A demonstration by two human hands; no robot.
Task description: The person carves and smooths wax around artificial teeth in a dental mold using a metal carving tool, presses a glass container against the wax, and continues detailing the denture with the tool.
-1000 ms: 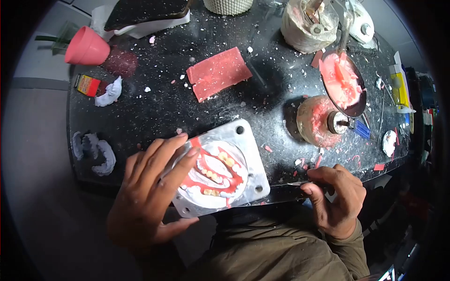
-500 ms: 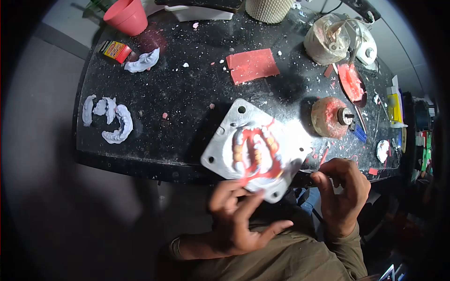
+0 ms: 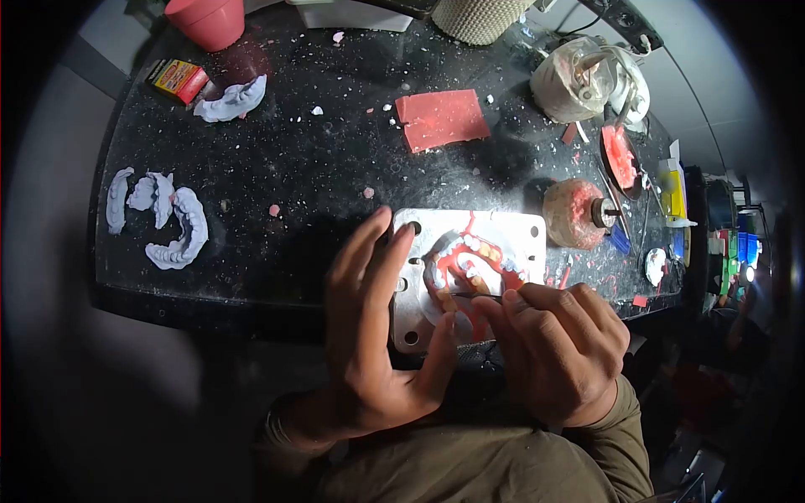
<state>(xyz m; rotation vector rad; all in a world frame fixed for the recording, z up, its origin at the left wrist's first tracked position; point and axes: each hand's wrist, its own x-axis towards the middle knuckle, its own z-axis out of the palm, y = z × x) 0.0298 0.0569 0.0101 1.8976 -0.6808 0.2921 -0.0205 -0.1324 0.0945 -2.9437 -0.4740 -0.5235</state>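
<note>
A square metal plate [image 3: 411, 318] with holes at its corners lies at the front edge of the bench. It carries dental arches of teeth set in red wax [image 3: 449, 260]. My left hand [image 3: 373, 335] is spread along the plate's left side, the thumb reaching over its front part; whether the fingertips touch is unclear. My right hand [image 3: 566, 352] pinches a thin, dark wax carving tool [image 3: 478, 295], its tip at the teeth on the near left of the wax. The rest of its handle is hidden by my fingers.
Pink wax sheet [image 3: 443, 119] lies beyond the plate. To the right stand a wax-stained burner [image 3: 574, 214], a glass jar [image 3: 573, 80] and a dish of red wax [image 3: 620, 157]. White dental impression pieces [image 3: 180, 226], a small red-yellow box [image 3: 178, 80] and a pink pot [image 3: 208, 21] are left.
The plate has turned straighter and shifted slightly right. My left hand has moved up to its left side. My right hand has come left over the teeth with the tool.
</note>
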